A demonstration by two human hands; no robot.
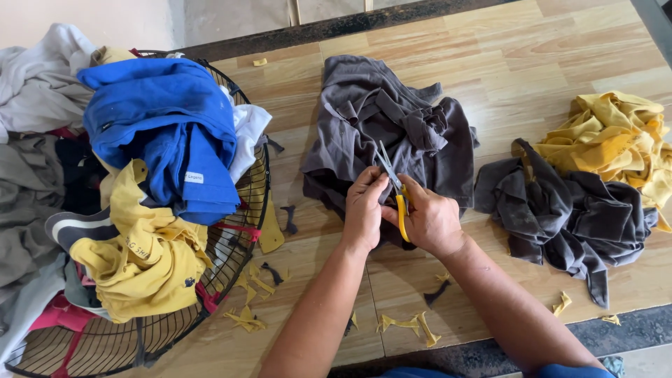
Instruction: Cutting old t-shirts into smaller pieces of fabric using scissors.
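My right hand [432,220] is closed through the handles of the yellow-handled steel scissors [393,187], blades parted a little. My left hand [364,208] is closed on a fold of the crumpled dark grey cotton garment [392,133], holding it at the near edge, seemingly to keep the cloth taut at the blades. The scissors' long axis runs from my right hand away from me and slightly left, tips pointing into the garment, which lies mid-table. Yellow and dark fabric scraps [402,325] litter the light wood-grain table [511,63] nearest me. To the left, a black wire basket [241,238] holds a blue shirt [168,133] and yellow shirt [143,262]. Right and farther off, a second grey heap [574,217] touches a yellow pile [616,136].
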